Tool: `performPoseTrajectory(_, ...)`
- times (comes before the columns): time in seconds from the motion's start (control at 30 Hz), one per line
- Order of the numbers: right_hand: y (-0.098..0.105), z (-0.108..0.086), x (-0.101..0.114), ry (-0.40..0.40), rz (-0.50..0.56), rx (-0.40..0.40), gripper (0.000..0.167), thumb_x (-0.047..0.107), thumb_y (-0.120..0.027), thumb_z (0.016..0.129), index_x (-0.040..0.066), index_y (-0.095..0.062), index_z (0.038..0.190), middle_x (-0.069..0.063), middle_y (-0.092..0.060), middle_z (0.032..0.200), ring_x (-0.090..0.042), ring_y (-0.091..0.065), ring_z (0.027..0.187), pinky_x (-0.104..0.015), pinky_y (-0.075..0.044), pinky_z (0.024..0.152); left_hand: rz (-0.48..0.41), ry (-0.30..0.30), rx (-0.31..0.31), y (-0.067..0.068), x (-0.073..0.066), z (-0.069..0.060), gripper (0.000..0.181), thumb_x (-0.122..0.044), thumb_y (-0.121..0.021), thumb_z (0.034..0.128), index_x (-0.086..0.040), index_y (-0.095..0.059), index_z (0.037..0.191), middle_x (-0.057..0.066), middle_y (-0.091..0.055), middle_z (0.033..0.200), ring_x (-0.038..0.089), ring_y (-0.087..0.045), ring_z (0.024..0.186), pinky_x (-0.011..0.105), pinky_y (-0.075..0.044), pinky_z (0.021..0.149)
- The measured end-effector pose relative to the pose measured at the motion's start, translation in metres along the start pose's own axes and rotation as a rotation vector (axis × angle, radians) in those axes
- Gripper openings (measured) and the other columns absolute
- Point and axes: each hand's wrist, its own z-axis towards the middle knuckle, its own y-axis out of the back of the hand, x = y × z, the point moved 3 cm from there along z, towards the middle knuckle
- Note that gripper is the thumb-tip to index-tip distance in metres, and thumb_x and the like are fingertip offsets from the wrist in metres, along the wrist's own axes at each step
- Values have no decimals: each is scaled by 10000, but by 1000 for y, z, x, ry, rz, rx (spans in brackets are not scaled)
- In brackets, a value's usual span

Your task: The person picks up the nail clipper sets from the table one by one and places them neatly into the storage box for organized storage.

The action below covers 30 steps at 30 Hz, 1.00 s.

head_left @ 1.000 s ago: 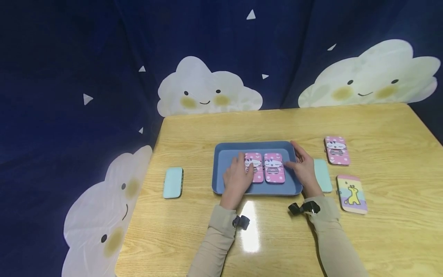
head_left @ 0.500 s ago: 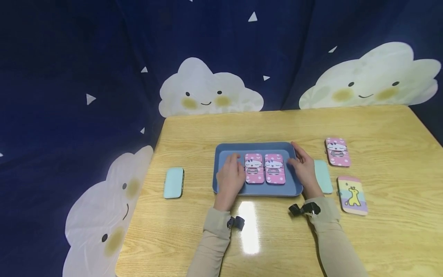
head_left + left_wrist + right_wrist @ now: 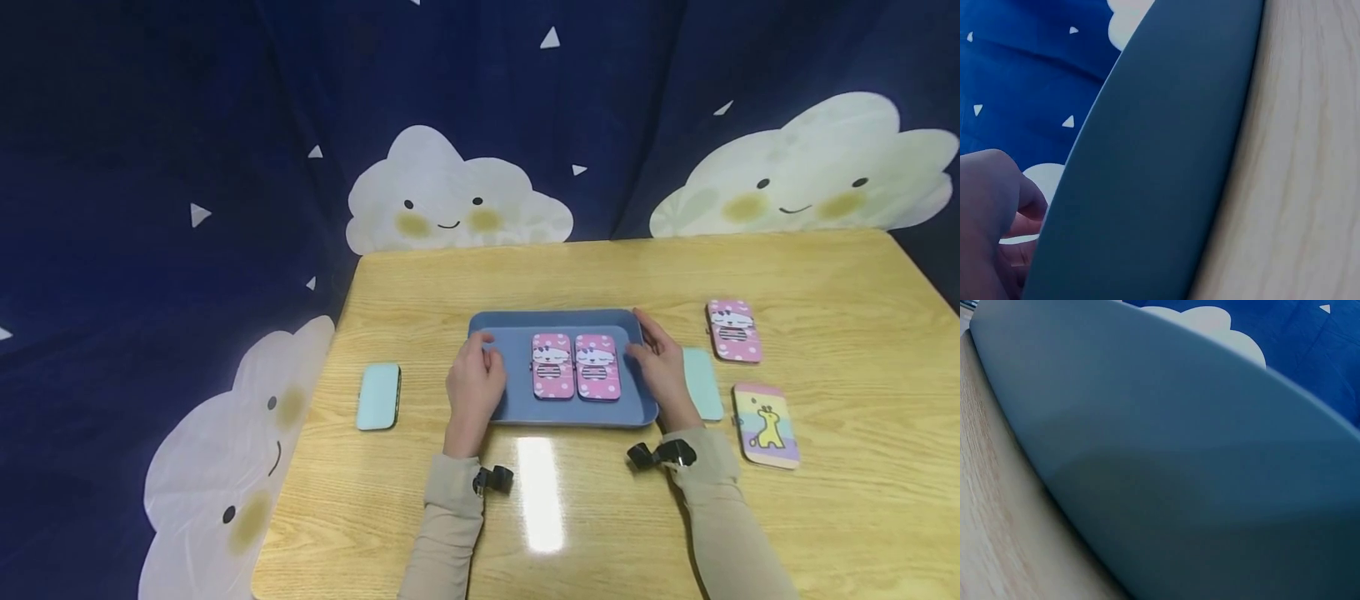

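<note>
A blue rectangular tray (image 3: 517, 408) lies on the wooden table. Inside it, side by side, are two pink cases with a white cat picture, the left case (image 3: 552, 367) and the right case (image 3: 597, 367). My left hand (image 3: 474, 387) is over the tray's left end, fingers loosely bent and holding nothing visible; it hides part of that rim. My right hand (image 3: 663, 371) grips the right end, thumb inside and fingers outside the wall. Each wrist view is mostly filled by the tray's outer wall; bent left fingers (image 3: 1022, 250) show beside its rim in the left one.
On the table (image 3: 420, 500), a light-blue case (image 3: 378, 396) lies left of the tray. To the right are a mint case (image 3: 702, 383), a third pink cat case (image 3: 734, 331) and a striped giraffe case (image 3: 766, 425). A dark-blue cloud-print curtain (image 3: 600, 83) hangs behind.
My left hand has moved left, off the left pink case and across to the tray's left end. The right hand stays at the right end. Both pink cases keep their places in the tray.
</note>
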Motion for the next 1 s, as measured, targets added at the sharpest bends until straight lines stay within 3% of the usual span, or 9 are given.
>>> performPoseTrajectory(0.4, 2, -2, 1, 0, 29, 1, 646, -56, -485, 939, 113, -344, 1546, -83, -250, 1617, -239, -224, 1481, -357, -222, 1184, -101, -52, -123, 13, 11, 1, 183, -109, -561, 875, -53, -708, 969, -25, -483, 620, 135, -438, 513, 304, -347, 460)
performPoseTrajectory(0.67, 2, 0, -4, 12, 18, -2, 644, -37, -489, 948, 138, -342, 1550, -63, -238, 1622, -222, -214, 1484, -331, -218, 1183, -77, 30, -161, 23, 36, 3, 164, -120, -568, 893, -61, -699, 972, -22, -502, 605, 138, -436, 501, 329, -363, 468)
performPoseTrajectory(1.0, 1, 0, -3, 7, 11, -5, 627, -11, -492, 962, 159, -351, 1549, -50, -239, 1623, -207, -211, 1486, -342, -209, 1189, -66, 64, -197, 36, 58, 3, 149, -88, -583, 892, -29, -691, 977, -16, -485, 590, 135, -424, 486, 312, -346, 450)
